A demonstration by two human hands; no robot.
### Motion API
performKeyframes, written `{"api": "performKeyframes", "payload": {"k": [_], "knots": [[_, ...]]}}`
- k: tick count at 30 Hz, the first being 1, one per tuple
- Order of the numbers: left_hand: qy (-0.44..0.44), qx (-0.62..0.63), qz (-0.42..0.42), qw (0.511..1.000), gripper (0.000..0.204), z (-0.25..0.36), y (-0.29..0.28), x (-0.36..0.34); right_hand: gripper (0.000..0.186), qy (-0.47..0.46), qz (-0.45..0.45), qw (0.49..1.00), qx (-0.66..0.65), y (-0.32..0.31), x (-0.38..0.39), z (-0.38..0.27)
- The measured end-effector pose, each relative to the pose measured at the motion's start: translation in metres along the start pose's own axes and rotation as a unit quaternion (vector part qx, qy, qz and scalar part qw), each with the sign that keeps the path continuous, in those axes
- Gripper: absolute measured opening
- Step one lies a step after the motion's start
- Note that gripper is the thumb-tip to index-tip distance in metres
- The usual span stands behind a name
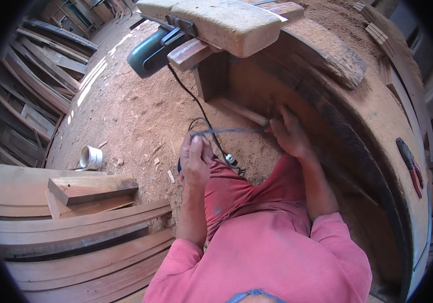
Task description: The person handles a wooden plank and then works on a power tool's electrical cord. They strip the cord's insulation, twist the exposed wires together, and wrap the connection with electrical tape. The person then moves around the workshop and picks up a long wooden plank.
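My left hand (195,152) is closed, its fingers pinching one end of a thin blue-grey strip (234,131) in front of my knees. The strip stretches across to my right hand (291,135), whose fingers are bent beside the bench's inner side. A small red bit shows at the fingertips there, but I cannot make out what it belongs to. Close above that hand, a wooden bar (244,112) sticks out under the bench. A black power cord (196,98) hangs past my left hand to a white plug or connector (230,159) near my lap.
A green power tool (148,53) sits beneath a thick wooden block (226,25) on the curved-looking bench. Pliers (409,164) with dark and red handles lie on its right. Stacked planks (85,224) fill the lower left. A white cup (91,157) rests on the sawdust-covered ground.
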State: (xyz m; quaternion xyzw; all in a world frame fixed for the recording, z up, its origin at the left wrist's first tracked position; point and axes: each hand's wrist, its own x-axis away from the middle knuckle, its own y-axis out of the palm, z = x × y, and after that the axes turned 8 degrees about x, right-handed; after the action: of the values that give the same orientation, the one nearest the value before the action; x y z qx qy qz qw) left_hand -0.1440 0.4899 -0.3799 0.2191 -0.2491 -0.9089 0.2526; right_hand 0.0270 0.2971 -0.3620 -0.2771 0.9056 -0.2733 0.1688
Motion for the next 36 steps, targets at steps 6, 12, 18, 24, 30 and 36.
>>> {"api": "performKeyframes", "payload": {"k": [6, 12, 18, 24, 30, 36], "knots": [[-0.077, -0.313, -0.015, 0.946, 0.023, 0.037, -0.015, -0.013, 0.037, -0.229, 0.14, 0.96, 0.075, -0.008, 0.006, -0.07], [-0.122, -0.246, -0.093, 0.957, 0.023, 0.042, 0.005, -0.017, 0.027, -0.189, -0.193, 0.962, -0.024, 0.032, -0.011, -0.066], [-0.111, -0.183, -0.021, 0.977, 0.023, 0.016, -0.02, -0.017, 0.018, -0.063, -0.177, 0.928, -0.321, 0.032, -0.021, -0.032], [-0.168, -0.195, 0.023, 0.966, 0.026, -0.019, -0.049, 0.01, 0.019, -0.05, -0.131, 0.9, -0.412, 0.024, -0.024, -0.033], [-0.18, -0.381, -0.099, 0.901, 0.031, -0.025, -0.056, 0.02, 0.019, -0.052, -0.127, 0.912, -0.386, 0.029, -0.031, -0.031], [-0.003, -0.333, -0.078, 0.94, 0.053, -0.014, -0.035, -0.009, 0.015, -0.084, -0.147, 0.934, -0.315, 0.039, -0.03, -0.043]]}}
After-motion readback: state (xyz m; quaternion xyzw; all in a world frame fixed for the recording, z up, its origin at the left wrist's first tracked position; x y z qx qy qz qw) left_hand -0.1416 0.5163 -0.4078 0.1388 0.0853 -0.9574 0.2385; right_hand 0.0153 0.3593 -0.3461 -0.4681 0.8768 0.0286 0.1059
